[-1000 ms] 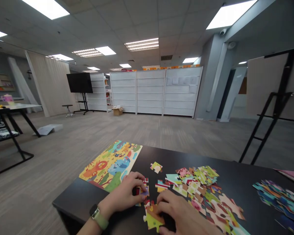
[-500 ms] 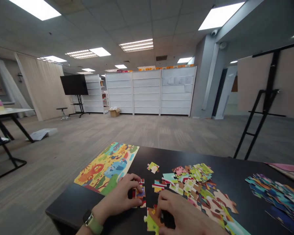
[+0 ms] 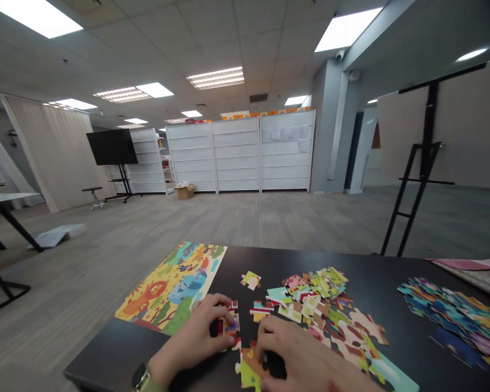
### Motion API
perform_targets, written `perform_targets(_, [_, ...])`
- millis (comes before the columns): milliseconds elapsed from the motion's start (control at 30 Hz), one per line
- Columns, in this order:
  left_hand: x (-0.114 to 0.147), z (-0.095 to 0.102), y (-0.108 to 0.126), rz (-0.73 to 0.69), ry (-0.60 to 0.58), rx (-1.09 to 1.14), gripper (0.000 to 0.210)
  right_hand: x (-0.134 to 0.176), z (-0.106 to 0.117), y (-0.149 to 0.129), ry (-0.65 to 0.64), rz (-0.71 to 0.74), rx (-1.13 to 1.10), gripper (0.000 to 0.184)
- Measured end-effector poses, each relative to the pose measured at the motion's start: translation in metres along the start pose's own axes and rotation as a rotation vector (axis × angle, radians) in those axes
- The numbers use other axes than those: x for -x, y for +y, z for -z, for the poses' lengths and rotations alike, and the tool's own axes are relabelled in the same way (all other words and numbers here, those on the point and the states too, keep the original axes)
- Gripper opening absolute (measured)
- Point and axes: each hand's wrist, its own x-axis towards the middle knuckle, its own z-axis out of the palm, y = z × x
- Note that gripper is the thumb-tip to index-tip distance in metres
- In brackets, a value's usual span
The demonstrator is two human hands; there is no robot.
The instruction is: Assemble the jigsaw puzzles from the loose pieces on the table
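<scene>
- My left hand [image 3: 200, 329] is low over the desk [image 3: 118, 348], inside its left edge. Thumb and fingers stand apart, tips on a small cluster of red and purple puzzle pieces [image 3: 232, 323].
- My right hand [image 3: 289, 345] is just beside it, fingers curled at the right side of a green-and-brown piece [image 3: 248, 374]. I can't tell whether they pinch it or only rest there.
- That piece lies flat, nearer me than the red and purple cluster.
- Red-striped piece [image 3: 262, 310]: just beyond my right fingers, flat.
- One lime piece [image 3: 251, 280] alone, toward the desk's far edge.
- Mixed heap of pieces [image 3: 312, 307] to the right of these, overlapping, some partly behind my right hand.
- Picture sheet [image 3: 173, 286] along the left edge, reaching the far left corner; animals on yellow.
- Dark blue heap [image 3: 453, 321] well apart, toward the desk's right.
</scene>
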Motion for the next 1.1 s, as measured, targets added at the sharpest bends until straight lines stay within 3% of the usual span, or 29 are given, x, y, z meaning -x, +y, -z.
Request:
perform_targets(533, [0.0,-0.001,-0.003,-0.025,-0.012,0.037,0.021,0.003,-0.003,0.005,0.033,0.031,-0.003,0.016])
perform_targets(700, [0.0,-0.002,-0.003,-0.014,-0.011,0.04,0.02,0.006,0.011,0.004,0.013,0.025,-0.015,0.014])
perform_targets(800, [0.0,-0.003,-0.005,-0.022,-0.003,0.04,0.018,0.003,0.024,0.006,0.134,-0.074,0.028,0.009])
perform_targets(900, [0.0,-0.006,-0.008,-0.016,0.005,0.029,0.02,-0.003,0.027,0.015,0.268,-0.127,0.086,0.018])
perform_targets(1100, [0.001,-0.007,-0.009,-0.039,0.029,0.026,0.02,-0.008,0.016,0.034,0.262,-0.146,0.118,0.03])
